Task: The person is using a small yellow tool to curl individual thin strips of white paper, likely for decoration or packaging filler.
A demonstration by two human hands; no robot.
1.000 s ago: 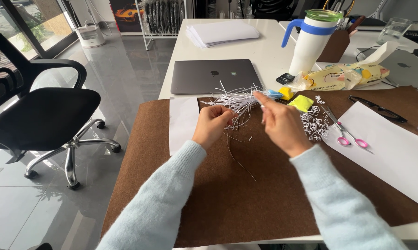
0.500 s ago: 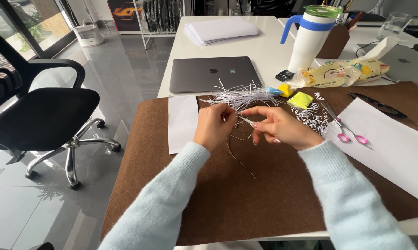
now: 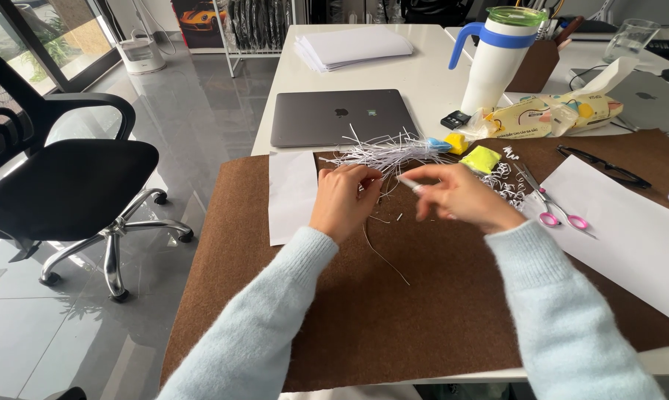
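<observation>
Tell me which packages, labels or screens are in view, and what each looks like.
Tissue pack: soft yellow-and-white wrapper with coloured patches, beside the tumbler.
Closed laptop: dark grey slab, screen hidden, behind the paper strips.
Second laptop: silver, closed, far right.
Poster: orange car picture, back wall.

Office workspace: white desks (image 3: pixel 423 74) with a closed grey laptop (image 3: pixel 342 117), a stack of white paper (image 3: pixel 353 48) and a pen holder (image 3: pixel 536 70), black swivel chair (image 3: pixel 60 178) on glossy grey tile floor (image 3: pixel 193 111), glass doors (image 3: pixel 60 33) behind.
</observation>
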